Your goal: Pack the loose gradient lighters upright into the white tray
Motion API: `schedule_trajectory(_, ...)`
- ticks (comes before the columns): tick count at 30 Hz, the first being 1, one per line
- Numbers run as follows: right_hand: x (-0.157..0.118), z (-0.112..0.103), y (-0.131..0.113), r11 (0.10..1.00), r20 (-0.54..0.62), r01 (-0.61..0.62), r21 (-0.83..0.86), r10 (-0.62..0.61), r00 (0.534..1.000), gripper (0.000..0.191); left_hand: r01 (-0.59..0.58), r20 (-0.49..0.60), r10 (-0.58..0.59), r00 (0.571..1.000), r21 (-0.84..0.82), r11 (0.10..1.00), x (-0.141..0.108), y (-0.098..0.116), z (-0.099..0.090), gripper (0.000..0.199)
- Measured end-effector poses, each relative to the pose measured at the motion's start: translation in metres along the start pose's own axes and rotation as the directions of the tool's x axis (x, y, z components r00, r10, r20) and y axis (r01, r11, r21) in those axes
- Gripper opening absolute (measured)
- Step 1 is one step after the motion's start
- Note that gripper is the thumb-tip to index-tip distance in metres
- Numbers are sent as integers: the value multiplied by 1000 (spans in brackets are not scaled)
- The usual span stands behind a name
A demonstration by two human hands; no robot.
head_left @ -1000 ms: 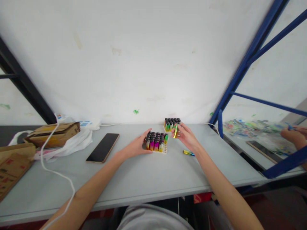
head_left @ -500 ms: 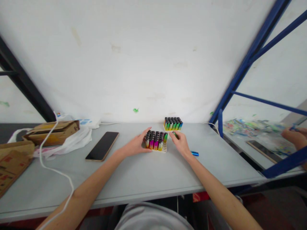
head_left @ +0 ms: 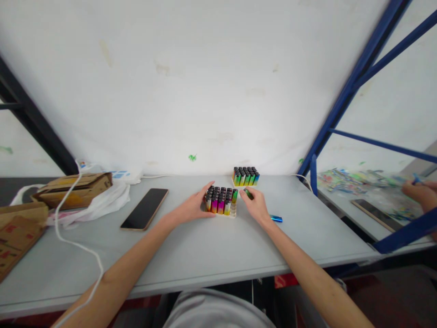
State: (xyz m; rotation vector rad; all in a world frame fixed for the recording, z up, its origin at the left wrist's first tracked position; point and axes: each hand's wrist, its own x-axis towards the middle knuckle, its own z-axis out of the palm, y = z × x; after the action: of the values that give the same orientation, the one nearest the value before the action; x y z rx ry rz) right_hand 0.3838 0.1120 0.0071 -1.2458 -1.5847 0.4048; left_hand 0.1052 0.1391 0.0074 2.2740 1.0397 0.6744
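My left hand (head_left: 191,207) grips the left side of a small pale tray (head_left: 233,215), thumb in front and fingers behind. Upright lighters (head_left: 220,202) with black tops and multicoloured bodies fill most of it. Along the tray's right side a green lighter (head_left: 235,196) stands at the back, with bare slots in front of it. Just right of the tray, my right hand (head_left: 256,206) pinches a green lighter (head_left: 248,194), mostly hidden by the fingers. A shiny blue lighter (head_left: 276,218) lies flat on the table beside my right wrist.
A second block of lighters (head_left: 246,176) stands near the wall. A phone (head_left: 146,208), a plastic bag (head_left: 114,196) and cardboard boxes (head_left: 77,189) lie left, crossed by a white cable (head_left: 80,246). Behind a blue frame (head_left: 327,127) at right, another person's hand (head_left: 418,191) shows.
Both hands keep almost the same pose and hold. The whole view shifts slightly. The other person's hand at the far right moves a little.
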Motion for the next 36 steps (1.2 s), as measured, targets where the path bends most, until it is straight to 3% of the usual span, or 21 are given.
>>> schedule_trajectory(9, -1, -4, -2, 999, 36, 35, -27, -34, 999, 38, 7, 9, -7, 1000, -8, 1000, 0, 1, 0, 120)
schedule_trajectory(14, -2, -10, -3, 996, 169, -31, 87, 16, 985, 39, 5, 0, -5, 1000, -17, 1000, 1, 0, 0, 121)
schedule_trajectory(20, -1, -18, -8, 957, 173, 247, -149, -221, 960, 43, 11, 11, -11, 1000, -4, 1000, 1, -1, 0, 121)
schedule_trajectory(24, 0, -21, -3, 960, 266, 205, -189, -151, 952, 49, -1, 10, 1, 1000, -7, 1000, 0, 1, -1, 118)
schedule_trajectory(30, 0, -21, 1, 982, 319, 149, -119, -104, 942, 45, 3, 17, -3, 1000, -8, 1000, -1, 4, -1, 117)
schedule_trajectory(36, 3, -23, 3, 953, 424, 240, -185, -143, 894, 37, -3, 15, 3, 1000, -16, 1000, 0, 2, 0, 117)
